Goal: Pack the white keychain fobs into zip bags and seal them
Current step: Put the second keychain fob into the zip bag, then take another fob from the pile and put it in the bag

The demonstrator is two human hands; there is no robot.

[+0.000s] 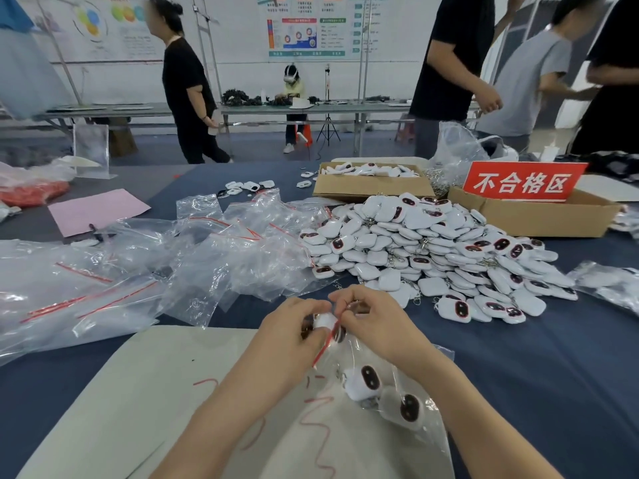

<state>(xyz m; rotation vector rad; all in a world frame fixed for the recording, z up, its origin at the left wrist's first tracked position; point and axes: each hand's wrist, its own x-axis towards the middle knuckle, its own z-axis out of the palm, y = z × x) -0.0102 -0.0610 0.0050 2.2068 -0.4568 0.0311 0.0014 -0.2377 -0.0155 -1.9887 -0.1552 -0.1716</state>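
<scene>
Pinching a white fob (325, 321) at the mouth of the zip bag (345, 361), the left hand (294, 335) meets the right hand (375, 326), whose fingers grip the bag's lip. Two bagged fobs (363, 382) lie at five o'clock, and the fob pile (432, 250) sits at one o'clock.

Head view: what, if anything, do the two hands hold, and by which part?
The left hand and right hand pinch the zip bag at its red-striped mouth.

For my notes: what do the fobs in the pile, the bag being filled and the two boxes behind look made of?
Keychain fobs: seemingly hard white plastic, glossy by the highlights, with dark shiny inserts. Zip bag: thin clear plastic film, crinkled and glinting, with a red strip at the mouth. Left box and right box: matte brown cardboard, likely corrugated.
</scene>
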